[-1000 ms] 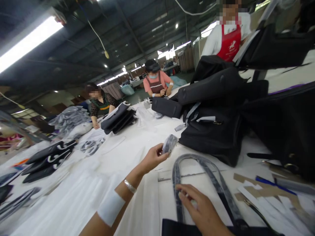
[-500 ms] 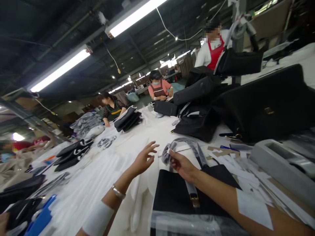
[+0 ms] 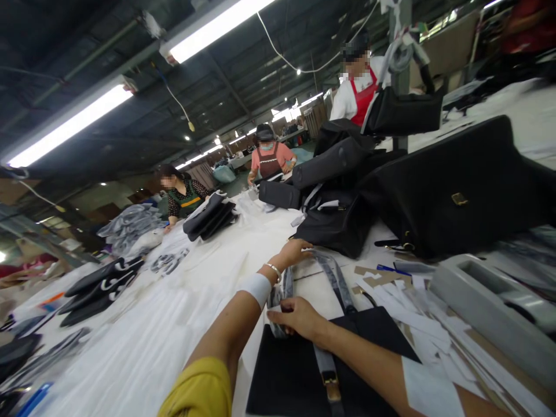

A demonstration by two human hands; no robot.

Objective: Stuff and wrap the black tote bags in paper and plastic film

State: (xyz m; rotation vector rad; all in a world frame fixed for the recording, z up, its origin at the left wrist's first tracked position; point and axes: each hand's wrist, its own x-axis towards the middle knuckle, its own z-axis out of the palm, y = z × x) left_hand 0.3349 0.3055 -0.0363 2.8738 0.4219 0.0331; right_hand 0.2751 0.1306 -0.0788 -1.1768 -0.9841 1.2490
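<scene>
A black handbag lies in front of me on the white table, its plastic-wrapped handle arching away from me. My left hand reaches forward and curls over the top of that handle loop. My right hand rests at the bag's upper edge with its fingers pinched on a crumpled piece of clear plastic wrap. A gold buckle sits on the bag's strap below my right wrist.
Black bags are heaped at the right and middle. Paper strips and a grey tray lie to the right. Stacks of dark bags sit further off. Three people work around the table's far side.
My left hand let the plastic wrap pass to my right hand, then stretched forward onto the handle loop. My right hand drew back to the bag's edge with the wrap. The view shifted.
</scene>
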